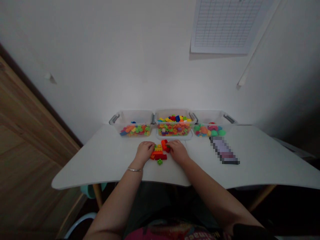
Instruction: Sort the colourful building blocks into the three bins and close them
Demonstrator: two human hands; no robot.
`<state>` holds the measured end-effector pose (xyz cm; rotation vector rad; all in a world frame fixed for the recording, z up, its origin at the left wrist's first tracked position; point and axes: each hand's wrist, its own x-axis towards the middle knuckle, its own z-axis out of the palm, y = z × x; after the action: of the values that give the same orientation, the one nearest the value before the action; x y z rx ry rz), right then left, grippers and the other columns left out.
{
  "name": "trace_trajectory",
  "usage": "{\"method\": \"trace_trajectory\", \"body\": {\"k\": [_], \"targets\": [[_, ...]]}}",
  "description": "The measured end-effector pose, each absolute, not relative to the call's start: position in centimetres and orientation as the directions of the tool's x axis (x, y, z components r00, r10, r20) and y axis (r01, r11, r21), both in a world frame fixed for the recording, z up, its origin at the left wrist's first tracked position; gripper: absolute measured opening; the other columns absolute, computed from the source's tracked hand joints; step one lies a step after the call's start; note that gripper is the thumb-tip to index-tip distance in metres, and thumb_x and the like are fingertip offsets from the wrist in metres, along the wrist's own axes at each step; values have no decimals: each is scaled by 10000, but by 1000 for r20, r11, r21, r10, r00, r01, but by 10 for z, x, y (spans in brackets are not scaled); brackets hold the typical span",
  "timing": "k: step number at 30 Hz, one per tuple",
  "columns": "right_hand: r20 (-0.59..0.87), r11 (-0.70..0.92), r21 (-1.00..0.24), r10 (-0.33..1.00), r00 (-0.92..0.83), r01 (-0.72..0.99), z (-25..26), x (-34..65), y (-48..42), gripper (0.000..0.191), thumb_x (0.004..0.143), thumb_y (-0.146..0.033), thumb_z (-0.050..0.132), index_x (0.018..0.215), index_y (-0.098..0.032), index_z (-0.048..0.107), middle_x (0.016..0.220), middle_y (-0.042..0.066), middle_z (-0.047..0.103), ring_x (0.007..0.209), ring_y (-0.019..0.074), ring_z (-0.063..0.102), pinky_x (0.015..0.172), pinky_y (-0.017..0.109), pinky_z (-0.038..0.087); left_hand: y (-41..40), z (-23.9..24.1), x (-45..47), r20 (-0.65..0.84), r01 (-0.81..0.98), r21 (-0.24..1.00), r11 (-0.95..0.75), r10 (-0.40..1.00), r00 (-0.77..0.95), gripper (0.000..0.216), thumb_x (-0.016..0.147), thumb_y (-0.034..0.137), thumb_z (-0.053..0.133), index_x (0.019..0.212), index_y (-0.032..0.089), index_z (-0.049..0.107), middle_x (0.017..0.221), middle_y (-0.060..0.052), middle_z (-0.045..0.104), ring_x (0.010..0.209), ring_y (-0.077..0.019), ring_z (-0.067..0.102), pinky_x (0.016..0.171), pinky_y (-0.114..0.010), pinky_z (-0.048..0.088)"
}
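On the white table point(117, 161), my left hand point(145, 151) rests with its fingers curled against the left side of a small group of yellow and orange building bricks point(158, 152). A red building brick point(164, 145) stands tilted at the right of the group, and the closed fingers of my right hand point(178, 150) hold it at its edge. In front of the group lies a long dark red brick point(161, 157). Nearest to me is a loose green brick point(160, 162). My fingertips are partly hidden behind the bricks and hands.
Along the wall stand three clear bins: a left bin point(136, 115) with colourful pieces, a fuller middle bin point(160, 116) of bricks, and a right bin point(207, 115) with rounded pieces. A blurred-out phone point(225, 151) lies right. A printed chart point(222, 30) hangs above.
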<state>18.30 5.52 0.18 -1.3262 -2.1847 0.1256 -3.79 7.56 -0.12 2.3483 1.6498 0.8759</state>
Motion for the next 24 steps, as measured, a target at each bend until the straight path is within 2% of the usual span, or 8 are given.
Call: {"method": "trace_trajectory", "body": {"k": [7, 14, 19, 21, 24], "targets": [[428, 360, -343, 882, -197, 868, 1, 187, 50, 376, 813, -83, 528, 1128, -212, 686, 1131, 78, 689, 1057, 244, 561, 963, 377, 437, 75, 0, -38, 366, 819, 426, -385, 901, 233, 288, 866, 251, 474, 928, 216, 754, 1025, -65, 755, 1008, -212, 665, 985, -355, 458], [418, 251, -351, 904, -89, 902, 1, 193, 46, 330, 791, -127, 572, 1088, -208, 691, 1101, 99, 690, 1007, 253, 581, 932, 379, 437, 74, 3, -37, 358, 819, 422, -389, 901, 244, 302, 869, 253, 463, 941, 203, 752, 1027, -70, 754, 1012, -223, 662, 985, -368, 454], [476, 265, -498, 880, 4, 826, -1, 198, 46, 255, 812, -199, 560, 1040, -183, 673, 1031, 102, 694, 955, 247, 592, 898, 383, 457, 73, 5, -37, 358, 817, 424, -392, 901, 247, 307, 873, 258, 457, 933, 211, 754, 1017, -68, 755, 1001, -222, 664, 977, -367, 458], [552, 297, -573, 829, 92, 764, 1, 201, 48, 243, 817, -252, 559, 1028, -180, 655, 996, 99, 689, 893, 235, 592, 860, 379, 469, 73, 4, -37, 364, 814, 427, -394, 899, 244, 308, 875, 262, 456, 932, 211, 755, 1014, -68, 755, 999, -221, 664, 976, -367, 458], [677, 371, -615, 701, 224, 696, 14, 210, 57, 234, 817, -318, 558, 999, -192, 633, 950, 92, 672, 869, 228, 576, 849, 384, 462, 75, 1, -39, 370, 812, 431, -395, 897, 241, 302, 872, 260, 461, 933, 212, 753, 1019, -65, 755, 998, -214, 663, 983, -365, 455]]}}
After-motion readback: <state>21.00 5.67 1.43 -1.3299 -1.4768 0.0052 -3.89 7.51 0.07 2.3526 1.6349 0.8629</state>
